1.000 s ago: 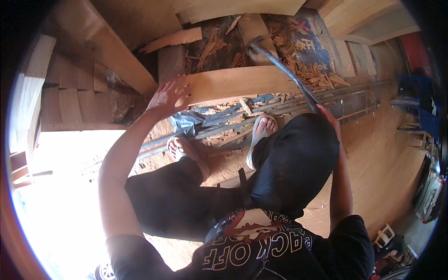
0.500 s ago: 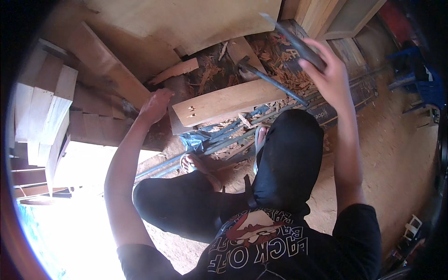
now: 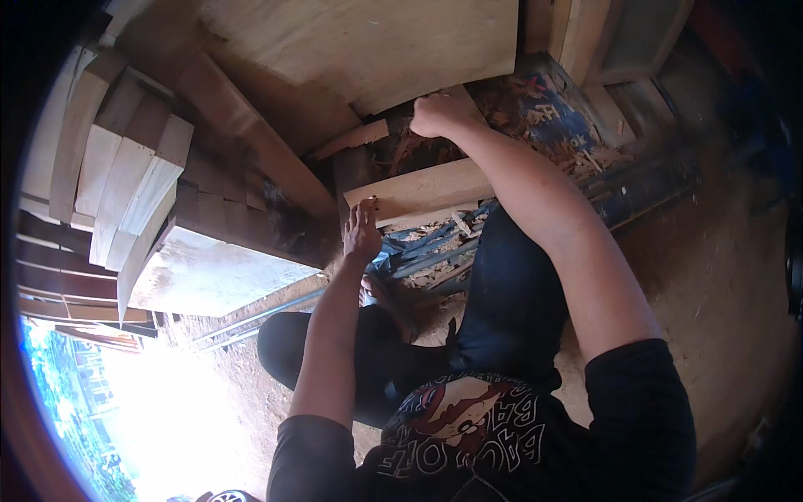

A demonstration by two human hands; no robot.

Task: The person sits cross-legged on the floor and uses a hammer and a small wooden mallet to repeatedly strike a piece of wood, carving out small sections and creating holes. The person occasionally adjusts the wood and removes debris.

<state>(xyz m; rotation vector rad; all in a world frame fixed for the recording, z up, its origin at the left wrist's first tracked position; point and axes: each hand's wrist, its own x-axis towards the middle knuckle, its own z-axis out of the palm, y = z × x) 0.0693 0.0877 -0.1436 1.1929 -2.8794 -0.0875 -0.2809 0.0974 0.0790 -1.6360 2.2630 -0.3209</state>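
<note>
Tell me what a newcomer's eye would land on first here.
First, probably, the white glare at lower left, beside the pale stacked boards along the left side. Next, the bare right forearm reaching up across the middle, its curled right hand beyond the long pale board, while the left hand is at that board's left end. The black shirt with its cartoon print also stands out at the bottom.
</note>
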